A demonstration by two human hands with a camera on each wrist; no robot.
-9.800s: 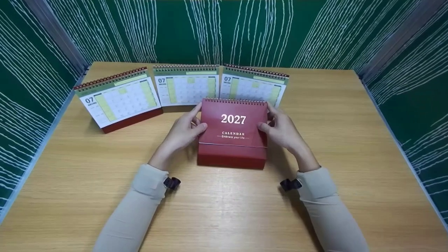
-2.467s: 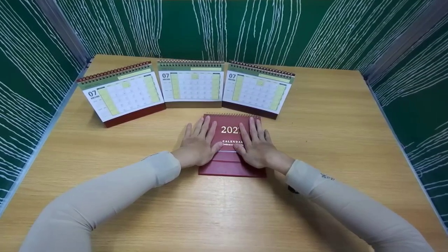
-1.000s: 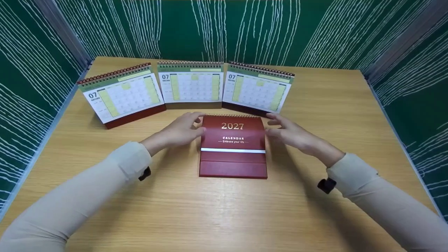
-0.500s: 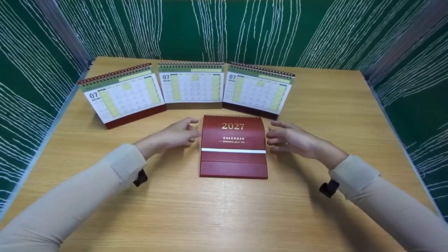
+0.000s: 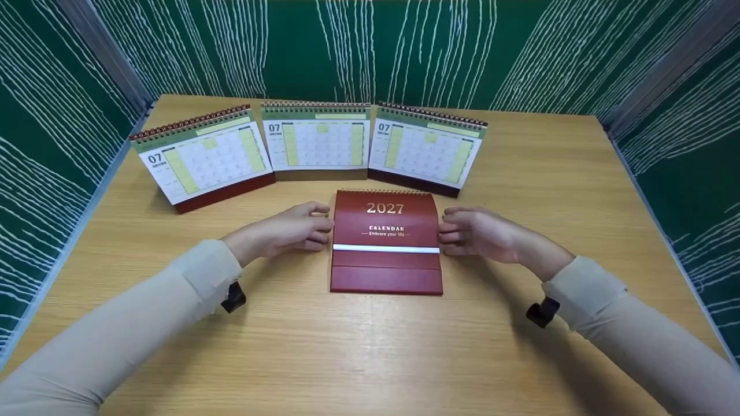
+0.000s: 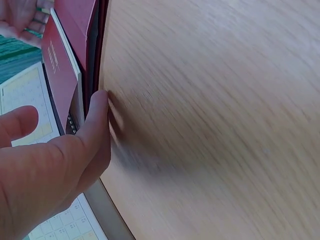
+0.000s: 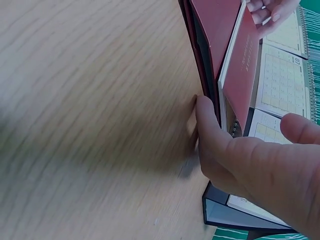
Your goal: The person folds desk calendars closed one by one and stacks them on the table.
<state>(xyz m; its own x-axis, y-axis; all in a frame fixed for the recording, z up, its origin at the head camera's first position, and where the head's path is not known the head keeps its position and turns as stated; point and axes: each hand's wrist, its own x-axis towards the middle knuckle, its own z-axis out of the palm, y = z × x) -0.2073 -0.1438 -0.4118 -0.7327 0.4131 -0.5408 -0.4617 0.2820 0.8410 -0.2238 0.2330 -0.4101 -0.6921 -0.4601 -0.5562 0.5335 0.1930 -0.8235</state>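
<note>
A red desk calendar [image 5: 385, 222], its cover printed 2027, lies folded down on the table in the head view. My left hand [image 5: 292, 230] is at its left edge and my right hand [image 5: 485, 234] at its right edge, fingers slightly bent. In the left wrist view, a fingertip [image 6: 100, 100] of the left hand meets the calendar's side, with the thumb raised away from it. The right wrist view has a right fingertip [image 7: 203, 107] against the opposite side, thumb also apart. Neither hand grips the calendar. Its cover bulges a little above the pages.
Three calendars stand propped behind, showing month 07: one at left [image 5: 202, 159], one in the middle [image 5: 321, 141] and one at right [image 5: 428, 147]. The wooden table [image 5: 370, 358] is enclosed by green walls [image 5: 312, 52] with white streaks.
Earlier both hands held the calendar propped up, then pressed its cover with flat palms. It now lies folded. The hands have since moved off the cover to its two side edges.
</note>
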